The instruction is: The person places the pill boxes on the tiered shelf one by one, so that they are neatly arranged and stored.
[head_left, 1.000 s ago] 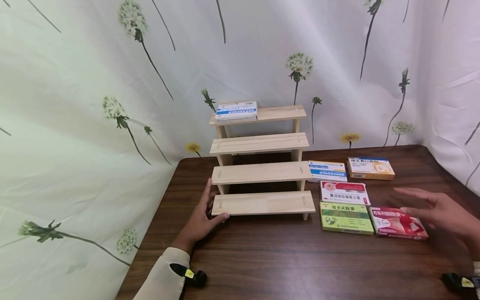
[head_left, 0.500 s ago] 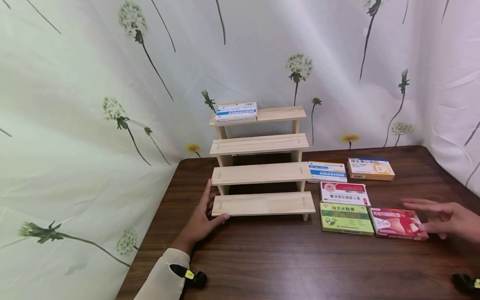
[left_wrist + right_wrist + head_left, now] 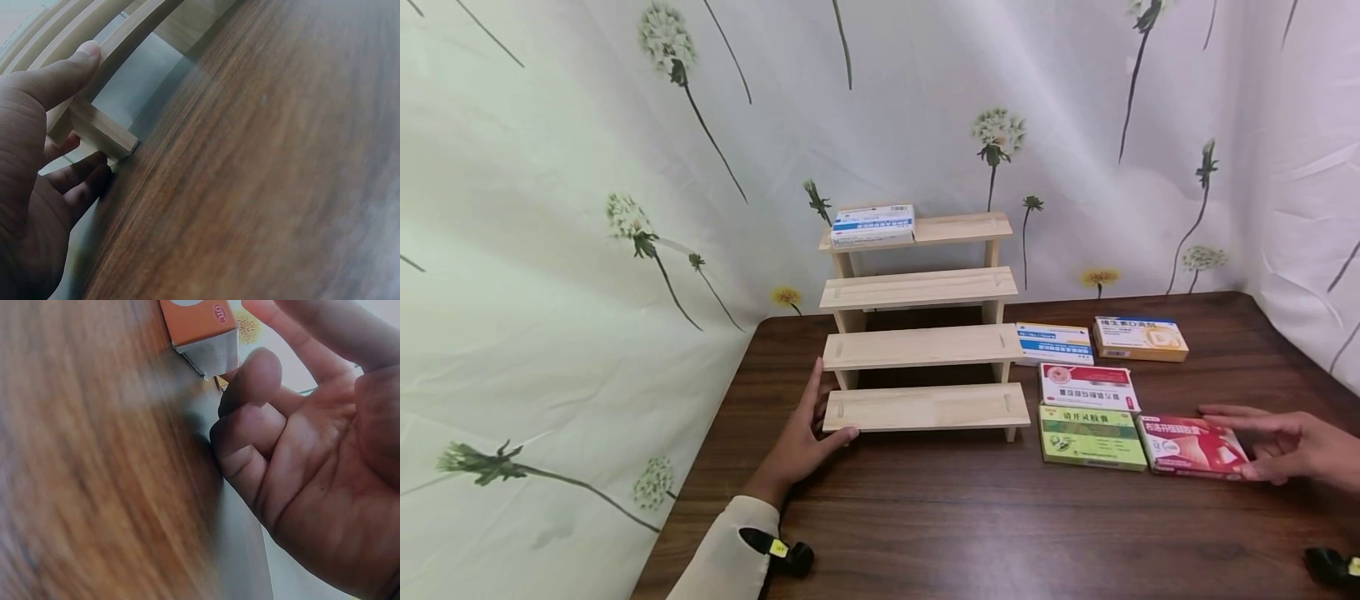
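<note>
My left hand [image 3: 805, 446] holds the left end of the tiered wooden display rack [image 3: 925, 408]. The thumb lies at the front edge of the lowest step and the other fingers are along its side, as the left wrist view shows. At the right, my right hand [image 3: 1292, 446] pinches the right end of a red medicine box [image 3: 1191, 446], thumb at the near corner and index finger at the far one. The box lies flat on the table; in the right wrist view its white end [image 3: 215, 353] shows beside curled fingers [image 3: 244, 434].
A green medicine box [image 3: 1093, 437] lies left of the red one. Behind are a red-and-white box [image 3: 1088, 387], a blue-and-white box [image 3: 1055, 343] beside the rack, and a vitamin D box [image 3: 1141, 337]. Another blue-and-white box [image 3: 872, 225] rests on the top step.
My right hand has come down from above the red box to its right end and now grips it; the box has shifted very slightly left. My left hand has stayed on the rack.
</note>
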Tool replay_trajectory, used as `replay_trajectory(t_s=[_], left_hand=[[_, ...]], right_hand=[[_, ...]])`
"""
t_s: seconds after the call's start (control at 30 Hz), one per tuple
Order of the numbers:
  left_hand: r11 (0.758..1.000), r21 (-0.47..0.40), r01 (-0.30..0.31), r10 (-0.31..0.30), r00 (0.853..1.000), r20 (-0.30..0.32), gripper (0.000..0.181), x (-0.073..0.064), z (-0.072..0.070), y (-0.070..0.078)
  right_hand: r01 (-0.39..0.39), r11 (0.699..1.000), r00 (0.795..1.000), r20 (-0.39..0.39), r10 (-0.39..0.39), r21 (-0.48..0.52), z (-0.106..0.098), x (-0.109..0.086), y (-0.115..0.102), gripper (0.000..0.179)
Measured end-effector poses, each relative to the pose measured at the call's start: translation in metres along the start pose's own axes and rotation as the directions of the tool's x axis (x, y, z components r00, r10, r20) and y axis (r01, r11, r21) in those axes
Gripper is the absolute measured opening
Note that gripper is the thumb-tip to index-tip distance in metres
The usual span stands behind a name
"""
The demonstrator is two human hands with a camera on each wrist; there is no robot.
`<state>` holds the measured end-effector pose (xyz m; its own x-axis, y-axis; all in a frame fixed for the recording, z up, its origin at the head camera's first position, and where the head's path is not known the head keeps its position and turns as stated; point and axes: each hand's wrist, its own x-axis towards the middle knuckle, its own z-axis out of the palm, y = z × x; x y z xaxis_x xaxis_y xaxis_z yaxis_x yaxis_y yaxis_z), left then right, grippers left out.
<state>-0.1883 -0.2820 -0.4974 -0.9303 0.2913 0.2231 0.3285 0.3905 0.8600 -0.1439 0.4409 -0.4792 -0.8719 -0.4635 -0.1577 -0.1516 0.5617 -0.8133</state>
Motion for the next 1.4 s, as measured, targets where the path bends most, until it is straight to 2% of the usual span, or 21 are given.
replay_trajectory(t_s=[0.2,0.33,0.5,0.73,0.9,1.13,1.4], left_hand=[[1.000,0.000,0.004,-0.004,1.000,0.002,0.124,-0.001,-0.001,0.000],[1.000,-0.007,-0.005,0.005,1.000,0.004,0.124,-0.002,-0.001,0.001],[1.000,-0.008,-0.001,0.001,1.000,0.007,0.123,-0.001,-0.001,0.001],[1.000,0.006,0.007,-0.007,1.000,0.005,0.123,-0.001,-0.001,0.002],[1.000,0.006,0.003,-0.003,1.000,0.005,0.123,0.000,-0.001,0.003],[1.000,0.011,0.008,-0.008,1.000,0.003,0.124,0.000,-0.001,0.003],[1.000,0.017,0.010,-0.010,1.000,0.001,0.124,-0.001,0.000,0.002]], right_hand=[[0.003,0.990,0.995,-0.095,-0.016,-0.138,0.005,0.000,0.006,0.069],[0.006,0.988,0.991,-0.128,-0.026,-0.153,0.009,-0.002,0.010,0.069],[0.021,0.990,0.991,-0.130,-0.039,-0.137,0.011,-0.003,0.011,0.069],[0.094,0.982,0.986,-0.120,-0.114,-0.167,0.013,-0.003,0.011,0.069],[0.081,0.983,0.987,-0.122,-0.102,-0.162,0.015,-0.003,0.013,0.066],[0.113,0.980,0.983,-0.122,-0.133,-0.163,0.015,-0.003,0.014,0.063],[0.090,0.979,0.984,-0.138,-0.117,-0.185,0.017,-0.003,0.012,0.059]])
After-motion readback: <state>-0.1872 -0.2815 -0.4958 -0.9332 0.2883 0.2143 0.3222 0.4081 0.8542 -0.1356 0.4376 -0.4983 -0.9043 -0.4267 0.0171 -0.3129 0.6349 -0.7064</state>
